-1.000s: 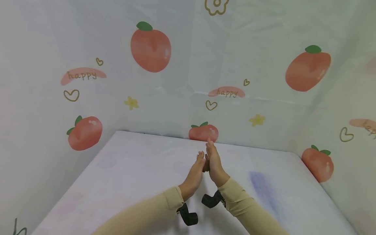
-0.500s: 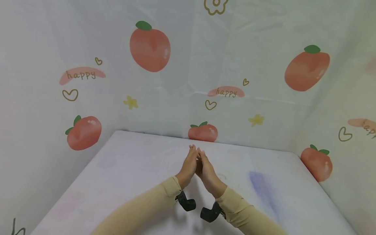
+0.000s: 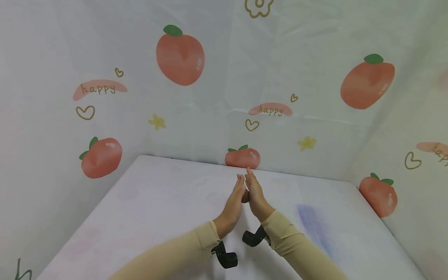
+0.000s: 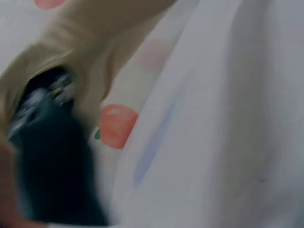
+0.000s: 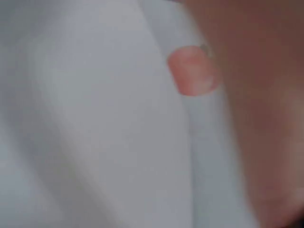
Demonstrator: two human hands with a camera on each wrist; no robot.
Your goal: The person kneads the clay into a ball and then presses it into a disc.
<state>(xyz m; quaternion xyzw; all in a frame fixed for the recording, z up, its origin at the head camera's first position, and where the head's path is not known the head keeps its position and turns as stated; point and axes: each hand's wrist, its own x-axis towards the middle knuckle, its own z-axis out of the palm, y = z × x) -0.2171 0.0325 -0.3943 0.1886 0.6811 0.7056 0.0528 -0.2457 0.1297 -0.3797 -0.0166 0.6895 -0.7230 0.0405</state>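
My left hand [image 3: 232, 206] and right hand [image 3: 258, 197] are raised over the middle of the white table, palms facing each other and fingers mostly straight, pointing away from me. The fingertips come close together, the right ones reaching slightly farther forward. A small dark brown rounded shape [image 3: 245, 196] shows between the palms; I cannot tell whether it is a held thing or a shaded part of a hand. In the right wrist view a blurred hand [image 5: 256, 95] fills the right side. The left wrist view catches a beige sleeve [image 4: 90, 42] and a black wrist device [image 4: 57, 166].
The white table [image 3: 168, 194] carries a faint purple smear [image 3: 315, 225] to the right of the hands. Behind and beside it hangs a white cloth [image 3: 210, 77] printed with peaches, hearts and "happy". Black wrist cameras [image 3: 225, 256] jut below both sleeves.
The hands slide against each other: half a second ago the left was farther forward and the right farther back; now the right leads again, much as one second ago.
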